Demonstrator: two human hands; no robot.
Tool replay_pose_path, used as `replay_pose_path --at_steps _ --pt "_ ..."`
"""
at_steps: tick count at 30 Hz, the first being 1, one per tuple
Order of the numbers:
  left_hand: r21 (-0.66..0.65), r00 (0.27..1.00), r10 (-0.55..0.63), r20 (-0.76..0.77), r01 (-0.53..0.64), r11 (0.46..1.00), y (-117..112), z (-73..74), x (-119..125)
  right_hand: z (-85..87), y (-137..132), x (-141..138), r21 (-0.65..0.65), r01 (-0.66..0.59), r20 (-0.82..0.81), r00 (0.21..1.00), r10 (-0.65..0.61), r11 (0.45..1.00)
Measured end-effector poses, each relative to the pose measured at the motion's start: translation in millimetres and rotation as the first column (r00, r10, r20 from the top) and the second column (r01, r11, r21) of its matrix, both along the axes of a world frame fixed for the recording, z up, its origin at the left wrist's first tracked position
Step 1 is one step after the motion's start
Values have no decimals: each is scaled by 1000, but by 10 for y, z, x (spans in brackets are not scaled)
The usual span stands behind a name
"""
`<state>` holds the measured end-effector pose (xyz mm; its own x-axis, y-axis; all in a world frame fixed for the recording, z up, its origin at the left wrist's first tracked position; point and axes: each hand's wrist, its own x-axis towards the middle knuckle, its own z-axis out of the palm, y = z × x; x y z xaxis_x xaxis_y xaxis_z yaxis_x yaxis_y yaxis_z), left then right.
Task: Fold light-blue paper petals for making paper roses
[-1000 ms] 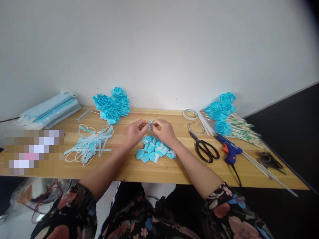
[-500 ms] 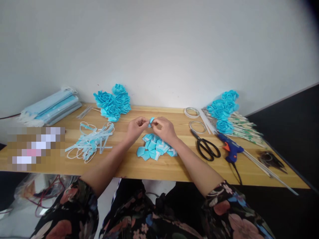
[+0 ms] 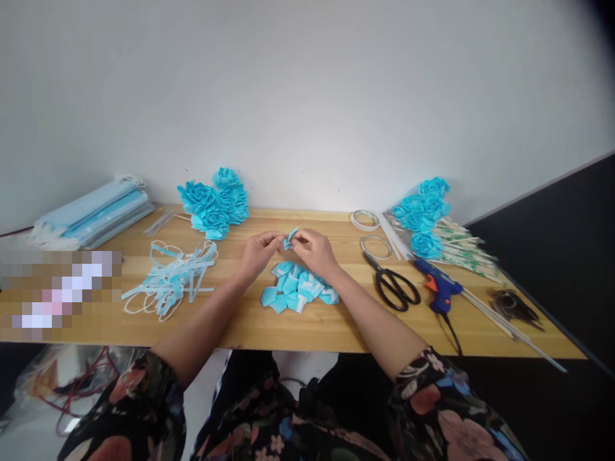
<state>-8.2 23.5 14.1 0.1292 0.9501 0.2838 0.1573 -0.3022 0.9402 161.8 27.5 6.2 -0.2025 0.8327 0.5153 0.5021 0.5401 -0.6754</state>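
Observation:
Between my two hands is a small blue fabric petal piece (image 3: 289, 238), pinched from both sides above the table. My left hand (image 3: 261, 251) grips its left edge with thumb and forefinger. On the other side, my right hand (image 3: 313, 251) holds it the same way, and its fingers partly cover the piece. Just below the hands lies a loose pile of cut blue petals (image 3: 288, 288), some with white strips on them. To the left is a tangle of cut mask ear loops and blue strips (image 3: 175, 282).
Blue fabric roses (image 3: 211, 208) stand at back left, more roses (image 3: 423, 214) at back right. A mask stack (image 3: 91, 211) is far left. Rightward lie tape rolls (image 3: 365, 221), black-handled scissors (image 3: 398, 289), a blue glue gun (image 3: 439, 285) and wrapped sticks (image 3: 468, 253).
The blue piece between my fingers has turned and shows more of its length. Both hands keep their pinch. The whole view has shifted slightly.

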Motion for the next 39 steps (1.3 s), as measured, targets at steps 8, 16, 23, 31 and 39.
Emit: replay_pose_path --at_steps 8,16,23,31,39 --pt "72 994 42 -100 -35 997 -32 -65 36 31 -4 23 -69 8 -41 999 -11 998" --pt "69 993 98 -60 -94 993 13 -64 -12 -30 54 48 -110 29 -68 997 -37 994" --pt "-20 999 31 19 -30 999 76 -57 -57 -5 23 20 -74 -3 14 1000 4 997" --pt "-124 979 1 203 24 992 78 -80 -27 67 -12 9 -126 -81 -67 995 73 989" --pt "-155 981 10 196 21 988 35 -47 -4 115 -42 29 -256 -205 -220 964 149 945"
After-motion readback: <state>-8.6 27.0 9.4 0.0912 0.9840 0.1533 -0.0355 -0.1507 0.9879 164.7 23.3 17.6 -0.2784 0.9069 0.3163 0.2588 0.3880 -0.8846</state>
